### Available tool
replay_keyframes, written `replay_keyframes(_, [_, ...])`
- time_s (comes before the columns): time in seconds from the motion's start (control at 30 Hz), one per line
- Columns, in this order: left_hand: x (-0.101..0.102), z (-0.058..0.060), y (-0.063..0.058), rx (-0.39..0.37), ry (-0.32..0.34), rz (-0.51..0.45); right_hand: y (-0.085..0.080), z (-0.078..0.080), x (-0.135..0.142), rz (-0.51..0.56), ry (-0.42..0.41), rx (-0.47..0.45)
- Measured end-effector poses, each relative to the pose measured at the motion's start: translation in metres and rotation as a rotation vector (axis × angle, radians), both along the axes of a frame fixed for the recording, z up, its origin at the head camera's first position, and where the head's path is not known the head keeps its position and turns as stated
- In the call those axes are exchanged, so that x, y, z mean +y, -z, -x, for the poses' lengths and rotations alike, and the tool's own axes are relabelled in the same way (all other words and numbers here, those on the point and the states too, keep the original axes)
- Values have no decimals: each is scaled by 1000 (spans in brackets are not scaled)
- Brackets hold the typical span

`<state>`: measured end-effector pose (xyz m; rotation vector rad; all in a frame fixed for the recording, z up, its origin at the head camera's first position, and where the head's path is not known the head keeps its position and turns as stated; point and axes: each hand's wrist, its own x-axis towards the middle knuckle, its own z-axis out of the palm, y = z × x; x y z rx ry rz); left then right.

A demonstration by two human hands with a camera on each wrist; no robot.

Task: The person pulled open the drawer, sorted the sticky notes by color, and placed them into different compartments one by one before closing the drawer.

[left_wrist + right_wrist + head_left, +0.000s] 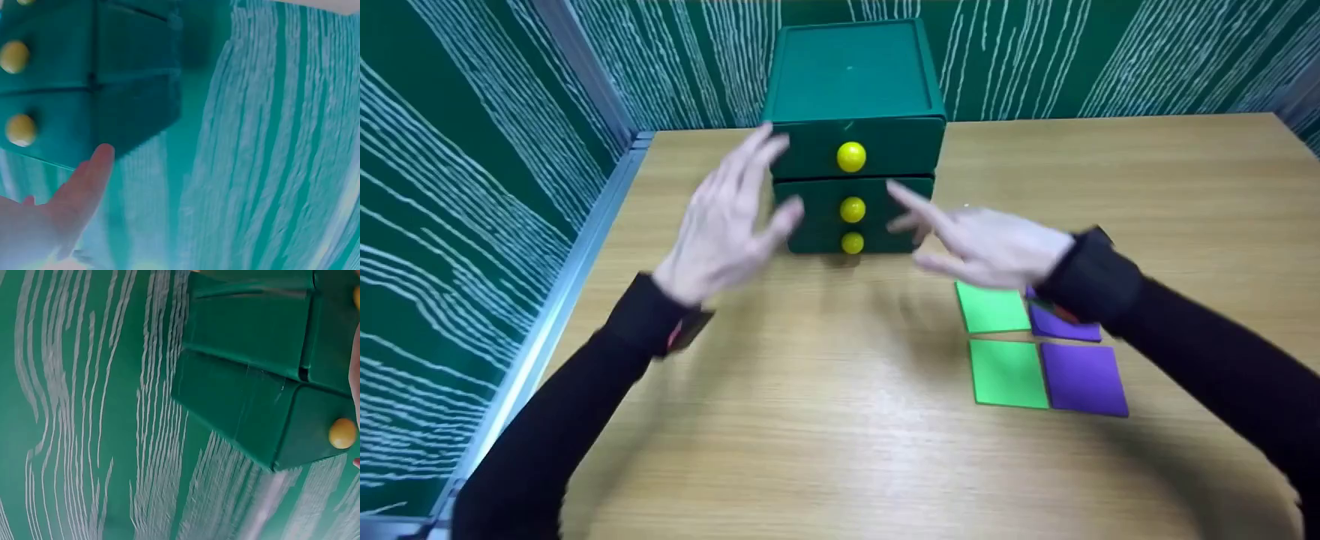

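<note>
A dark green chest of drawers (pixel 855 71) with three drawers stands at the back of the table. Each drawer has a round yellow knob (pixel 851 157), and all three look closed. My left hand (pixel 724 214) hovers before the chest's left side, fingers spread and holding nothing. To the right, my right hand (pixel 986 244) is held in front of the lower drawers with its index finger extended and nothing in it. The left wrist view shows the left hand's fingers (pixel 84 188) near the chest's lower corner. Only a sliver of the right hand (pixel 355 377) enters the right wrist view.
Two light green square tiles (pixel 1009 373) and two purple square tiles (pixel 1084 379) lie on the wooden table (pixel 810 435), below the right forearm. That arm partly covers the far purple one. Green walls (pixel 465 225) with white streaks enclose the left and back.
</note>
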<state>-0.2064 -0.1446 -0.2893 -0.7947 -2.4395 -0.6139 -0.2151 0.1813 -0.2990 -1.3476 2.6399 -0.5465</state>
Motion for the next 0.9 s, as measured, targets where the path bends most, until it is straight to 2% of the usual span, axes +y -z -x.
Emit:
replay_keyframes(0.13, [10, 28, -14, -229, 15, -180, -9, 23, -14, 103, 31, -158])
replay_keyframes(0.2, [14, 40, -17, -308, 24, -239, -8, 32, -21, 155, 24, -213])
replay_keyframes(0.3, [18, 52, -20, -401, 24, -314, -6, 41, -33, 194, 4, -236])
replay_keyframes(0.43, [17, 61, -23, -458, 7, -416, -5, 45, -46, 159, 9, -199])
replay_keyframes(0.57, [15, 66, -28, -467, 29, -487, -7, 41, -52, 125, 25, -157])
replay_keyframes(0.73, [8, 68, -33, -512, 77, -550, -11, 24, -53, 100, 19, -124])
replay_keyframes(0.9, [-4, 67, -40, -561, 175, -603, -16, 2, -56, 34, -20, -51])
